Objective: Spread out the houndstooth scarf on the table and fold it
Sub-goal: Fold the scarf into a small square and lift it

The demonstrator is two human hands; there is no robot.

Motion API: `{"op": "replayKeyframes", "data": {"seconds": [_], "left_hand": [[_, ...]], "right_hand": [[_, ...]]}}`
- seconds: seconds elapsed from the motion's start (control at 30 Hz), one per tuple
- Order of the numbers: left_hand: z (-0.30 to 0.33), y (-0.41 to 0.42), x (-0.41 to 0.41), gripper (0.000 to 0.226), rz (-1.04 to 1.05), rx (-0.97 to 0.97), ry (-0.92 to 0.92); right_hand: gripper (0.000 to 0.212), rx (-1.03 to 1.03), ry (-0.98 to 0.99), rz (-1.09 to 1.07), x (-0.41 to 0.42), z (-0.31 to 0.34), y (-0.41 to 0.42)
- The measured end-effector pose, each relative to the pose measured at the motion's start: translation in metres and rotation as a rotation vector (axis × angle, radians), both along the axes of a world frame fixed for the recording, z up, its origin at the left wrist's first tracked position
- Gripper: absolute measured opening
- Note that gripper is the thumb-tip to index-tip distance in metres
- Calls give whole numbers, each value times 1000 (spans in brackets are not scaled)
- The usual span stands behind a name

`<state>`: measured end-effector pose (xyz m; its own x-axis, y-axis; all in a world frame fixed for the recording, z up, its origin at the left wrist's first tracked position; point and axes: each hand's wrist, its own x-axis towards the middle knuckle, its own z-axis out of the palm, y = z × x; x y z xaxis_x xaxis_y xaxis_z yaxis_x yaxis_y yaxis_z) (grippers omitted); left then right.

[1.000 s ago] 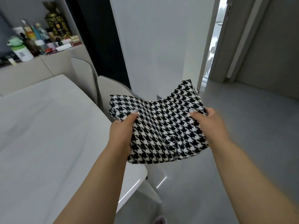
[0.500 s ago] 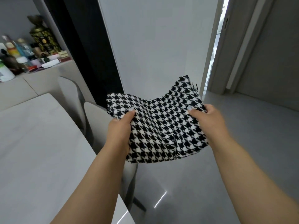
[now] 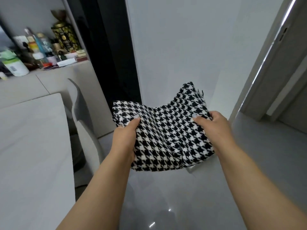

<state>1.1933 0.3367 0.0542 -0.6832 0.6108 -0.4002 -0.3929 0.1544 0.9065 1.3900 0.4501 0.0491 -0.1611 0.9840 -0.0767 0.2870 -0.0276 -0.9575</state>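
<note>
The black-and-white houndstooth scarf [image 3: 166,130] is a folded bundle held in the air in front of me, above the grey floor and to the right of the table. My left hand [image 3: 125,138] grips its left edge, thumb on top. My right hand [image 3: 214,127] grips its right edge, thumb pressed on the cloth. A fringed corner sticks up at the far right of the bundle. The pale table [image 3: 31,146] lies to the left, apart from the scarf.
Two light chairs [image 3: 83,123] stand along the table's right side, between table and scarf. A counter [image 3: 25,83] at the back left carries bottles, jars and a dark tin. A white wall panel [image 3: 182,47] stands ahead; a doorway opens at the right.
The view has swung right and back a little, so the table sits further left. Both hands keep the same hold on the folded scarf, which stays in the air.
</note>
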Motion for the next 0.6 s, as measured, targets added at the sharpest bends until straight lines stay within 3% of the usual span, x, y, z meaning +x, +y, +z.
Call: {"op": "replayKeyframes", "data": {"seconds": [0.3,0.6], "left_hand": [[-5,87,-19,45,171,-29,-10],[-1,123,-101,46,331,-50,26]], "right_hand": [[47,-28,-16,202,-43,-6,118],[37,-51,-3,360,-151,-11,179]]}}
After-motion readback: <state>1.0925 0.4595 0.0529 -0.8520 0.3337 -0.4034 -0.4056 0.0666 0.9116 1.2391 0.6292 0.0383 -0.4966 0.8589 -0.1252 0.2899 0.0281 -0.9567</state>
